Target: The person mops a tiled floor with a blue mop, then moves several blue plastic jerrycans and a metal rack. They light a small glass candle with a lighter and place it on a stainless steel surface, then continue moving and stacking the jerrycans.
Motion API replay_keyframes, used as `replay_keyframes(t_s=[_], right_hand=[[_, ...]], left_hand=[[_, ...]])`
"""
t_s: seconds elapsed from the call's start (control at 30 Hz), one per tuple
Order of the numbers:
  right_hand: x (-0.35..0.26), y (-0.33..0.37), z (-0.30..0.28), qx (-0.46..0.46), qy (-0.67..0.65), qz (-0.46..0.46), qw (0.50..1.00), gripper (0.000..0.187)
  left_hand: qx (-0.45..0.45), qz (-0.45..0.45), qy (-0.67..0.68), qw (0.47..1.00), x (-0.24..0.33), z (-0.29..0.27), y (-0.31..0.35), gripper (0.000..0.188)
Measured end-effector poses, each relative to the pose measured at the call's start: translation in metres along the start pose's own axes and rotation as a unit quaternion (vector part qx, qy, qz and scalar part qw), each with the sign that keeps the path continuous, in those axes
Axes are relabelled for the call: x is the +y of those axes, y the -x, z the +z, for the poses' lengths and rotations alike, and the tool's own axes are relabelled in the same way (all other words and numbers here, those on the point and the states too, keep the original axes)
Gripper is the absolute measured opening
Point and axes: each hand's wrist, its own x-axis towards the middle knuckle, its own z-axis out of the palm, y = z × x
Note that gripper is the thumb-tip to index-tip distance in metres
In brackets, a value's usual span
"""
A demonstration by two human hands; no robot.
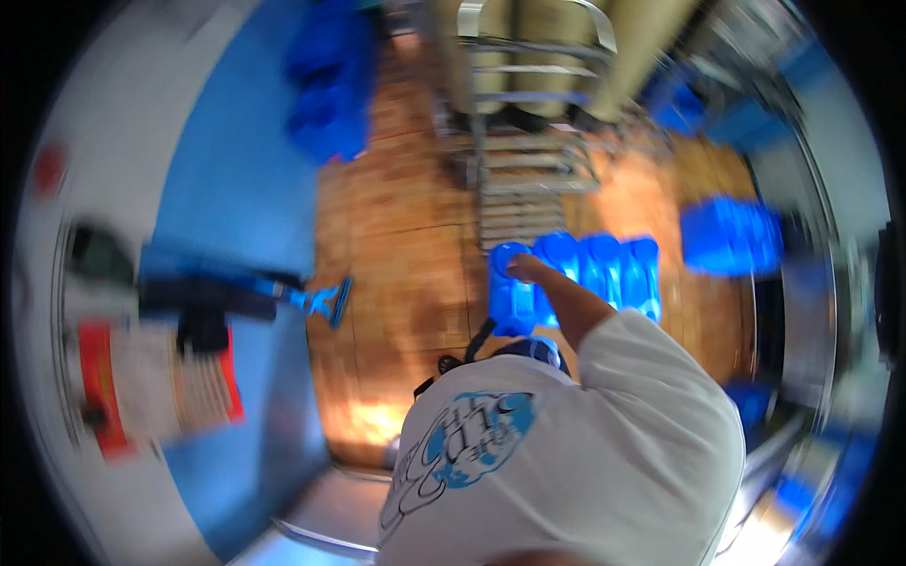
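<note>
Several blue plastic water jugs stand side by side in a row on the tiled floor in front of me. My right arm reaches forward and leftward across them. My right hand (521, 268) is closed at the top of the leftmost jug (511, 300); motion blur softens its fingers. Next to that one is another blue jug (557, 251), partly behind my forearm, and further jugs (643, 274) continue to the right. My left hand does not show. The front of my white T-shirt (585, 453) fills the lower middle.
A metal rack or trolley frame (528, 189) lies just beyond the jugs, before tall beige cylinders (491, 71). More blue jugs sit at the far left (330, 94) and right (731, 236). A blue squeegee-like tool (326, 302) projects from the blue-and-white left wall (236, 170).
</note>
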Motion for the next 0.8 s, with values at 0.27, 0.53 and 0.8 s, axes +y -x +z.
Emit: replay_keyframes(t_s=[0.27,0.53,0.8], right_hand=[[-0.110,0.001,0.051,-0.045,-0.056,0.058,0.996,0.037],[-0.003,-0.056,0.056,-0.114,0.151,0.205,0.960,0.042],[-0.084,-0.263,-0.119,0.001,0.097,0.151,0.984,0.038]], left_hand=[[-0.030,0.011,-0.174,0.984,0.289,-0.099,-0.127,0.053],[-0.079,0.139,-0.274,0.948,0.486,-0.069,-0.203,0.054],[-0.134,0.144,-0.168,0.966,0.593,0.002,-0.281,0.045]])
